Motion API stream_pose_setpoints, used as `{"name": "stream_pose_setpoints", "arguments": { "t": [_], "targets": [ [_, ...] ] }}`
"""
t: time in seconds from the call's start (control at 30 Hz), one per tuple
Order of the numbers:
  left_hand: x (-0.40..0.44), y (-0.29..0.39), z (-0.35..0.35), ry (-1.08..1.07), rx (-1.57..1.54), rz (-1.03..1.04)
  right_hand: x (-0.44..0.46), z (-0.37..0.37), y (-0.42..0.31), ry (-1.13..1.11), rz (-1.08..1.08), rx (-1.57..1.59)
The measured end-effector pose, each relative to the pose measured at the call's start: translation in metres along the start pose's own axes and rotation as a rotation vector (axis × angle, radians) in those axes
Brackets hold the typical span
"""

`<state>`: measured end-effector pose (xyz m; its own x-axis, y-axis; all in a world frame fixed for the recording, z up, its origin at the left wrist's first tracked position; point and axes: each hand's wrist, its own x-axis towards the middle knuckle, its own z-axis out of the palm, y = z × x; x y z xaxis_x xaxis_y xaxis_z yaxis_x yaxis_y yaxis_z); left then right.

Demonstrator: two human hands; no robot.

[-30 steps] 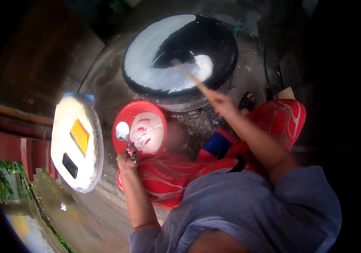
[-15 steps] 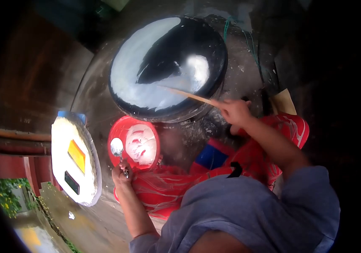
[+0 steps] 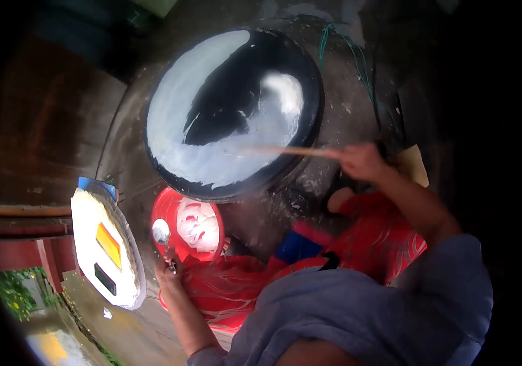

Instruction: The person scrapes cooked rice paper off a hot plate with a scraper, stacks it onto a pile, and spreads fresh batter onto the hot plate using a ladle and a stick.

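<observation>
My right hand [image 3: 361, 161] is closed round the end of a thin wooden stick [image 3: 300, 150]. The stick's blurred far end lies over a big round black griddle [image 3: 303, 55], on a thin white layer of what looks like batter [image 3: 212, 161]. A thicker white patch [image 3: 285, 91] sits toward the griddle's right side. Lower left, my left hand [image 3: 168, 268] grips the handle of a metal ladle [image 3: 161, 232] with white residue in its bowl. Below the griddle is a red basin [image 3: 217, 210] holding thick white batter [image 3: 198, 226], beside the ladle.
At the left stands a round white stack [image 3: 96, 213] bearing a yellow rectangle [image 3: 108, 245] and a dark phone-like object [image 3: 105, 279]. A blue object [image 3: 300, 245] lies near my red patterned clothing [image 3: 230, 280]. Green cord [image 3: 358, 58] runs over the floor, upper right.
My right hand has moved slightly right, and the stick now lies more level across the griddle. The white layer spreads differently near the griddle's right side. The whole view has shifted a little.
</observation>
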<state>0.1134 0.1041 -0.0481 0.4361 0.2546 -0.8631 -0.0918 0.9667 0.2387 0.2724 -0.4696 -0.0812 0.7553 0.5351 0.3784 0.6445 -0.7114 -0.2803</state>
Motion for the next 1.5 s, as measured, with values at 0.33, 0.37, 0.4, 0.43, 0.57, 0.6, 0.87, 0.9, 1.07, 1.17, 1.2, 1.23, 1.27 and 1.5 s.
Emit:
{"name": "stream_pose_setpoints", "arguments": {
  "t": [0.33,0.37,0.4,0.43,0.57,0.6,0.87,0.9,1.07,1.17,1.2,1.23,1.27,1.5],
  "targets": [
    [-0.001,-0.009,0.022,-0.013,-0.044,-0.019,0.091,0.028,0.075,0.126,0.214,0.189],
    [-0.002,-0.011,0.026,0.016,-0.015,-0.013,0.081,0.0,0.071,-0.12,0.092,0.062],
    [-0.003,-0.013,0.029,0.047,0.01,-0.006,0.066,-0.003,0.094,-0.046,0.068,0.049],
    [-0.002,-0.015,0.031,0.044,0.002,-0.004,0.061,-0.009,0.109,0.027,0.043,0.039],
    [0.001,-0.012,0.032,0.024,0.003,-0.032,0.114,0.0,0.155,-0.009,0.14,-0.212],
    [0.003,-0.012,0.032,-0.004,-0.013,-0.055,0.143,0.013,0.149,0.049,0.179,-0.224],
    [-0.002,-0.015,0.037,0.093,0.013,0.047,0.133,-0.005,0.162,-0.1,0.119,-0.069],
    [-0.003,-0.016,0.038,0.094,0.046,0.046,0.137,-0.004,0.179,-0.09,0.19,-0.133],
    [0.003,-0.014,0.043,0.105,0.018,0.044,0.216,0.025,0.156,0.007,0.267,-0.122],
    [0.006,-0.006,0.034,0.093,0.0,-0.017,0.19,0.033,0.172,0.107,0.196,0.296],
    [0.01,-0.002,0.033,0.064,-0.022,-0.087,0.176,0.013,0.176,-0.015,0.243,0.15],
    [0.011,-0.002,0.036,0.057,-0.026,-0.085,0.165,0.001,0.185,-0.137,0.29,0.005],
    [0.007,-0.005,0.038,0.062,-0.011,-0.08,0.158,0.0,0.205,-0.107,0.329,-0.058],
    [0.011,-0.01,0.049,0.052,0.043,0.004,0.273,0.062,0.165,-0.084,0.368,-0.118]
  ]
}}
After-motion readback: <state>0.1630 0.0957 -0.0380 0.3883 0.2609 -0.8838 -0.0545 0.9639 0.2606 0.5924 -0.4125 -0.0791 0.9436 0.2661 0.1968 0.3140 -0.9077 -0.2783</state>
